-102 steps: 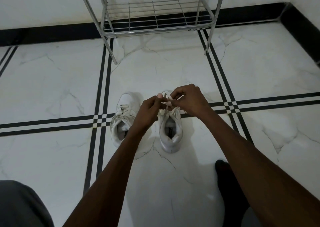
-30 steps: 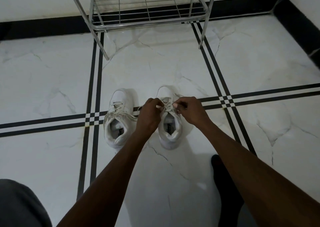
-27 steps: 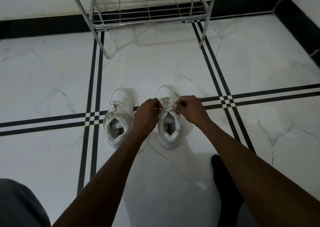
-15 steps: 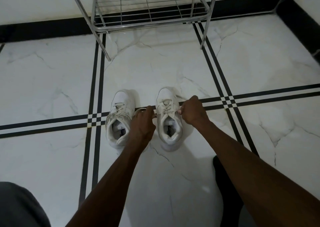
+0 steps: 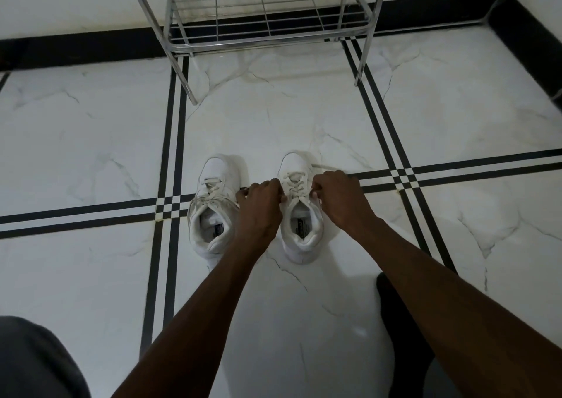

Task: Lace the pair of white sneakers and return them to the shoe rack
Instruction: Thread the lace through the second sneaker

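The floor [image 5: 304, 118] is polished white marble-look tile with grey veins and black inlaid stripes, glossy enough to carry soft reflections. The shoe rack [image 5: 264, 32] is bright metal: smooth shiny tubes and thin wire grid shelving. Both sneakers, the left one [image 5: 213, 209] and the right one [image 5: 299, 215], look like smooth matt white leather or a synthetic like it, with padded cloth linings and flat woven cloth laces [image 5: 293, 184]. A skirting [image 5: 76, 51] along the wall is plain glossy black.
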The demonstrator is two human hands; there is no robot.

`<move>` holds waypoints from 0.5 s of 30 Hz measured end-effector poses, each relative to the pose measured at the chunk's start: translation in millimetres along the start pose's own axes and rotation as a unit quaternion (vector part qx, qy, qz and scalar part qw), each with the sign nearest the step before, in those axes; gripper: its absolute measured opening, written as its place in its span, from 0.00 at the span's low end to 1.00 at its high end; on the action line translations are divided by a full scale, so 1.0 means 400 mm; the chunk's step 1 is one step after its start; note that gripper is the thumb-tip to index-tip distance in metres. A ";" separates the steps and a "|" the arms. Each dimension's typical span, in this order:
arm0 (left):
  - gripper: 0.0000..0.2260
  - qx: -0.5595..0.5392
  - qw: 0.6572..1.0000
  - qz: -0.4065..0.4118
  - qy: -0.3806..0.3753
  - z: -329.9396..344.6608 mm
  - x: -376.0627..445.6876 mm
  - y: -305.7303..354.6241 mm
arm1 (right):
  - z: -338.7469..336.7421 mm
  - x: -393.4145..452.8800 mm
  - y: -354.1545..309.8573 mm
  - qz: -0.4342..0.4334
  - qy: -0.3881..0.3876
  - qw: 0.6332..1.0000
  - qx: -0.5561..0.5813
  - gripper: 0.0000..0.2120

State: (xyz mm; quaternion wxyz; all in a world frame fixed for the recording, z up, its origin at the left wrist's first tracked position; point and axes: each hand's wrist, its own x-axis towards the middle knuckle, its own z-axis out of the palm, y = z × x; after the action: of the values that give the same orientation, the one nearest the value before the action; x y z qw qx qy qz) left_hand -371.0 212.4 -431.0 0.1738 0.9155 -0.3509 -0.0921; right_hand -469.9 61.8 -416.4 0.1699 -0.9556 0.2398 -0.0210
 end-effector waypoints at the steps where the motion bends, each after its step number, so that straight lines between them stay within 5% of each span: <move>1: 0.07 0.020 1.000 0.016 -0.002 0.001 0.000 0.003 | -0.002 0.001 -0.002 0.002 0.002 1.000 -0.009 0.06; 7: 0.18 0.178 0.977 0.108 0.055 0.014 -0.016 0.008 | 0.009 0.000 -0.001 0.012 0.021 1.000 -0.014 0.06; 15: 0.14 0.248 0.952 0.129 0.121 0.008 -0.014 -0.012 | 0.032 -0.021 0.003 0.018 0.035 0.999 -0.028 0.03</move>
State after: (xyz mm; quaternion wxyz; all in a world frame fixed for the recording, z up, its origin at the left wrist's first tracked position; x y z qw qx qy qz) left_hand -373.1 218.6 -435.4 -0.0070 0.8808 -0.4545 0.1328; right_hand -476.3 68.7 -428.7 0.1346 -0.9542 0.2634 -0.0444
